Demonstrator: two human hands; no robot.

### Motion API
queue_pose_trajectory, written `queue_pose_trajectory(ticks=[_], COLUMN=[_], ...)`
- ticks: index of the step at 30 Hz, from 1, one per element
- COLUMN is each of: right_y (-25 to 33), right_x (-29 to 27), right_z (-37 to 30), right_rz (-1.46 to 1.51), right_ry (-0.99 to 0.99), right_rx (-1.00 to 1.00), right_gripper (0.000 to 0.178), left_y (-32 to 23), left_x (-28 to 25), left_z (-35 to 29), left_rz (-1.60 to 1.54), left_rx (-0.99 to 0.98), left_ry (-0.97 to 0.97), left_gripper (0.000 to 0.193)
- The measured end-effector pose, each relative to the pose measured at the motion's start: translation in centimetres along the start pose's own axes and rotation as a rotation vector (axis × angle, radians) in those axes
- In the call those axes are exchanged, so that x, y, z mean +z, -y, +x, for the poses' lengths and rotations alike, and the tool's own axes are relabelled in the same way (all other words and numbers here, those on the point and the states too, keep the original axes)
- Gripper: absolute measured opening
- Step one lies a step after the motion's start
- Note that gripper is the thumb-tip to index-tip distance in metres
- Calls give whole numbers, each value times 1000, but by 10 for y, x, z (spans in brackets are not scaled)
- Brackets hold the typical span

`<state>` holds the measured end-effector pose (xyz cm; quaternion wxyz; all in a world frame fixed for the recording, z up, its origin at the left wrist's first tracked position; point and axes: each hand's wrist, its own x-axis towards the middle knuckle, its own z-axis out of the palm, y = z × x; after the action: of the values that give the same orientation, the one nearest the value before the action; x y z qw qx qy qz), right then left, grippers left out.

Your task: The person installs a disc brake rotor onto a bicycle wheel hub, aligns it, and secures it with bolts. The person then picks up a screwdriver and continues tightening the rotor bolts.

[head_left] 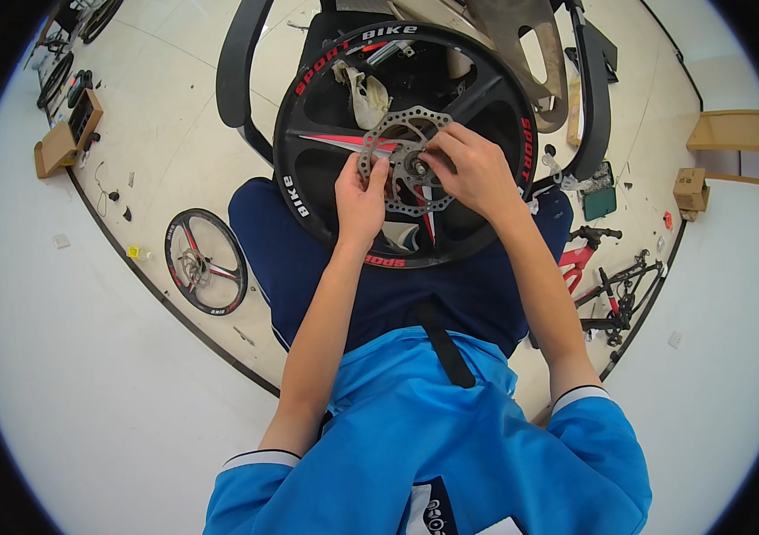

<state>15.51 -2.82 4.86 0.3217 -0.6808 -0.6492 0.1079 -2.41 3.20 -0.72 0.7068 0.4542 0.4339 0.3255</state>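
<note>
One black three-spoke wheel [317, 147] rests flat across a person's lap [379, 294], apparently so its hub [420, 167] faces up; a second wheel [221, 271] stands or lies left of it. One brake disc [418, 118] sits at the first wheel's centre, edge gripped by the left hand's [363, 198] fingers, seemingly for steadiness; the right hand's [470, 169] fingers curl by the hub, their hold impossible to tell.

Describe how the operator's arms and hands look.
Both the left hand and right hand are ungloved, with bare forearms and no visible watch or bracelet. The short sleeves are bright blue, ending in a white band with a thin dark edge.
</note>
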Motion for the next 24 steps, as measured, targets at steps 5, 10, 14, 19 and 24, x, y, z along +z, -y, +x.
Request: queue_pose_trajectory(ticks=[5,10,14,19,24], right_y=[6,-1,-2,-2,0], right_x=[2,5,5,4,4], right_z=[1,-3,-4,-5,-5], right_rz=[47,98,122,120,171], right_ry=[-52,-40,-49,-53,-74], right_rx=[54,46,41,31,72], right_gripper=[14,13,13,15,14], left_y=[-1,-2,1,1,-1], left_x=[0,0,-1,-1,-1], left_z=[-1,-1,0,0,0], left_rz=[-9,-6,-5,-7,-6], left_rx=[-14,-9,-7,-9,-19], left_ry=[-4,1,2,-2,0], left_gripper=[11,11,11,12,12])
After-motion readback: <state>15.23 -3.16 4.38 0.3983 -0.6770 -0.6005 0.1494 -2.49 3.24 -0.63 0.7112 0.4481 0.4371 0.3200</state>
